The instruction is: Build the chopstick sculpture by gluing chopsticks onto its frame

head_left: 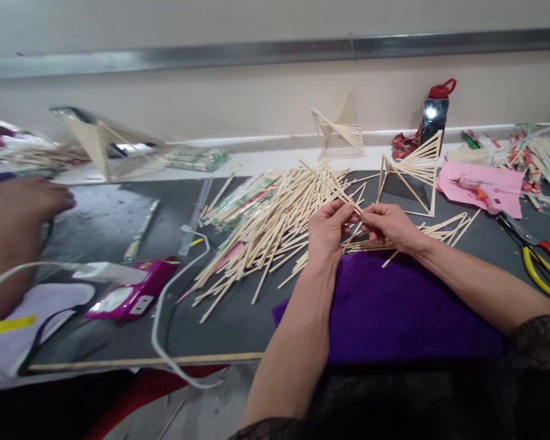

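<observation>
Over the front of the workbench, my left hand point(327, 227) is closed, thumb and fingers pinching a few thin wooden chopsticks point(327, 185) that slant up and away to the left. Close beside it, my right hand point(389, 226) pinches the near end of the same sticks; exactly how many are held is hidden by the fingers. Under and left of my hands spreads a large loose pile of chopsticks point(256, 229). Just beyond my right hand stands an angular frame built of sticks point(407, 177). A purple cloth point(407, 311) lies below my forearms.
At right are a glue gun point(479, 190) on pink paper point(508, 180) and yellow-handled pliers point(536, 275). A red-capped bottle point(433, 116) and another stick frame point(341, 131) stand behind. Left lie a magenta power strip point(132, 293) and a white cable point(158, 330); another person's hand point(22, 208) is there.
</observation>
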Demonstrator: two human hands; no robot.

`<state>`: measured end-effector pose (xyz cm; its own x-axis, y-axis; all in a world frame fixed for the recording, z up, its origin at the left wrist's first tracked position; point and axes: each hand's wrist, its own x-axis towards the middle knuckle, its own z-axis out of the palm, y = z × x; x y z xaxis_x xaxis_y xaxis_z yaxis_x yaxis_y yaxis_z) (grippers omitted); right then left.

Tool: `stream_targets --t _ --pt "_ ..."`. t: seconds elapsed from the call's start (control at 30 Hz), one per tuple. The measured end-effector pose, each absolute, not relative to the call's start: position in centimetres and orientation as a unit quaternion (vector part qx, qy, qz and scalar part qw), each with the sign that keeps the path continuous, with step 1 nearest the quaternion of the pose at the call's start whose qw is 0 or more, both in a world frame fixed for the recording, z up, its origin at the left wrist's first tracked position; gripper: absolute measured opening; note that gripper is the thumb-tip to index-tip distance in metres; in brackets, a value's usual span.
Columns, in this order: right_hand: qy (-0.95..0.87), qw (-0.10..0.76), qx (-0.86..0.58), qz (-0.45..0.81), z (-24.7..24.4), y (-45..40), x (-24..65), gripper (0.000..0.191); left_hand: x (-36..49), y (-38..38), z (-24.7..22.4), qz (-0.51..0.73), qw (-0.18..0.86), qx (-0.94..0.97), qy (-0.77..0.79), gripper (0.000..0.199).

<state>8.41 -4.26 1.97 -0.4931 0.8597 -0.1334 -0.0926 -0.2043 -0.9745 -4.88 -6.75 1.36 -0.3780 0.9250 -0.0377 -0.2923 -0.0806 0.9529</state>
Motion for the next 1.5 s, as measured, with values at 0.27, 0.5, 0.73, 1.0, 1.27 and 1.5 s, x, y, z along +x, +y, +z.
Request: stream_targets --t 0.27,0.5,0.73,1.0,1.27,1.5 --pt "-0.525 0.402 -0.355 0.661 2.2 -4.6 8.7 0.008 -4.3 -7.0 1.7 0.686 0.495 0.282 0.453 0.030" --pt "-0.534 0.446 -0.337 0.634 3.4 -5.2 9.0 0.018 -3.7 -7.0 2.2 0.724 0.498 0.259 0.401 0.026" --pt "-0.548 0.433 -0.374 0.611 3.4 -5.2 8.3 0.011 -3.7 -6.4 2.0 0.741 0.501 0.193 0.403 0.027" --pt "-0.593 0.371 -0.392 0.598 3.1 -4.2 8.9 0.019 -4.2 -6.1 1.5 0.730 0.506 0.208 0.409 0.022" --pt "-0.588 0.366 -0.393 0.605 3.3 -4.2 8.8 0.020 -4.0 -5.9 1.5 0.741 0.499 0.215 0.395 0.015" --pt "-0.679 0.343 -0.439 0.477 3.2 -5.1 9.3 0.022 -7.6 -5.3 2.1 0.792 0.432 0.143 0.407 0.026"
